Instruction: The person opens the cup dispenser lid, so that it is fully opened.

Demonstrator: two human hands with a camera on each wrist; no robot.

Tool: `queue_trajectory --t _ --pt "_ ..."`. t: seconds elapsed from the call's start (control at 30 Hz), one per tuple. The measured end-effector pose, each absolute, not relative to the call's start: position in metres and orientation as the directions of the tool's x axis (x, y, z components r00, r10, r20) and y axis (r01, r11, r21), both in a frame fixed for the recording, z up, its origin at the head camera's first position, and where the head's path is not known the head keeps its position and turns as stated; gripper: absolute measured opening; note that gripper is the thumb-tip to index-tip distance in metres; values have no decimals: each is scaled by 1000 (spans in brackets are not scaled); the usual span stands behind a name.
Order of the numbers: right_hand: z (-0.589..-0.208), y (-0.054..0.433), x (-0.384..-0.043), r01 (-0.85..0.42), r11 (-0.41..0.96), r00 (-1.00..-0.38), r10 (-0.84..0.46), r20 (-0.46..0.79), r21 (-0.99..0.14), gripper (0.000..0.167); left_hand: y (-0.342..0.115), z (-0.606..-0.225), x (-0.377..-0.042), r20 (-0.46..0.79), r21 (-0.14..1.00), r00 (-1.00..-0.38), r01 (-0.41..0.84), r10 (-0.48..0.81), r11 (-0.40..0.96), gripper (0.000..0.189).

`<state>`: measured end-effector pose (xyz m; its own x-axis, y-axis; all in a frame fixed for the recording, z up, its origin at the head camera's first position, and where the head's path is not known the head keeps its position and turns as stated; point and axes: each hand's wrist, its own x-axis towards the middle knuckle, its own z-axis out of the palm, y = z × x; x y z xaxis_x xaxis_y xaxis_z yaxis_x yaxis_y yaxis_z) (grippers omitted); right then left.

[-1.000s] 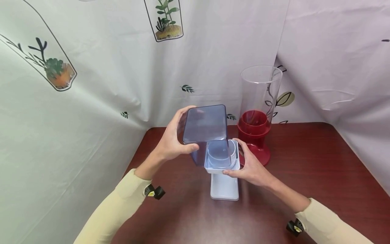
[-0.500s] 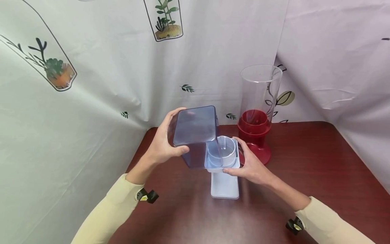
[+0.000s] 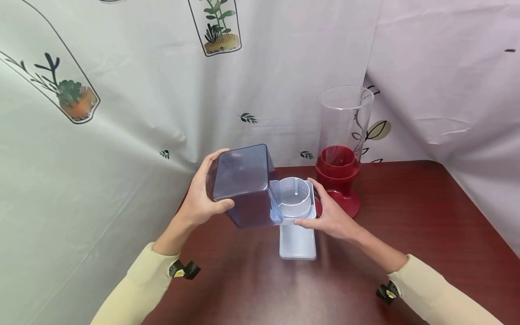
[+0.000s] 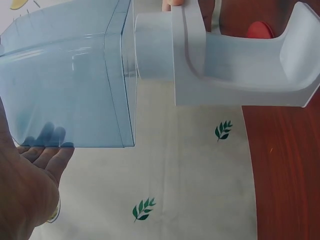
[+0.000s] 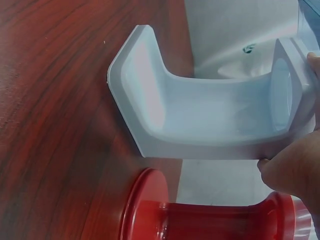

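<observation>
My left hand (image 3: 199, 198) grips a see-through blue, square-sided container (image 3: 241, 174) from its left, thumb on the near side and fingers at the back. Its flat closed end faces up, and it tilts beside a white C-shaped stand (image 3: 298, 243). On the stand's upper part rises a round white collar (image 3: 295, 205), bare in the head view. The left wrist view has the container's open rim close to that collar (image 4: 154, 46). With thumb and fingers my right hand (image 3: 335, 216) holds the stand's upper part. The stand's foot rests on the table, as the right wrist view shows.
Just behind my right hand stands a red dispenser-like stand (image 3: 338, 171) with a tall clear cylinder (image 3: 345, 122) on top. The dark red wooden table (image 3: 406, 216) ends at a pale, plant-printed cloth (image 3: 284, 67) at the back and sides.
My left hand has moved the blue container left, off from over the white collar, and the container has tilted more. My right hand keeps its hold on the stand.
</observation>
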<state>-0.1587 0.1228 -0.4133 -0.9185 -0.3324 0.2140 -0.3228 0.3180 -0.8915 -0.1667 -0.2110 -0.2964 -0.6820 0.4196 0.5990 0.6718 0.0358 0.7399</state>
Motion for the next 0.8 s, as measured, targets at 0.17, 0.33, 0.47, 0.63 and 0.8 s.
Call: queue_trajectory --t 0.17,0.33,0.47,0.63,0.8 --pt "-412 120 -164 -322 340 -922 -324 211 -884 120 -223 -298 -162 588 747 -701 662 404 62 111" --pt "-412 117 -169 -315 335 -925 -319 208 -888 121 -236 -302 -157 570 759 -720 646 396 82 107" --pt "-413 115 -174 -313 334 -926 -316 208 -889 121 -244 -308 -155 545 771 -745 625 385 119 104" --pt "-412 112 -181 -316 316 -923 -321 213 -894 120 -253 -318 -151 520 779 -778 602 353 178 103" --pt "-412 108 -191 -322 289 -919 -326 224 -901 118 -261 -333 -153 505 785 -808 576 305 226 104"
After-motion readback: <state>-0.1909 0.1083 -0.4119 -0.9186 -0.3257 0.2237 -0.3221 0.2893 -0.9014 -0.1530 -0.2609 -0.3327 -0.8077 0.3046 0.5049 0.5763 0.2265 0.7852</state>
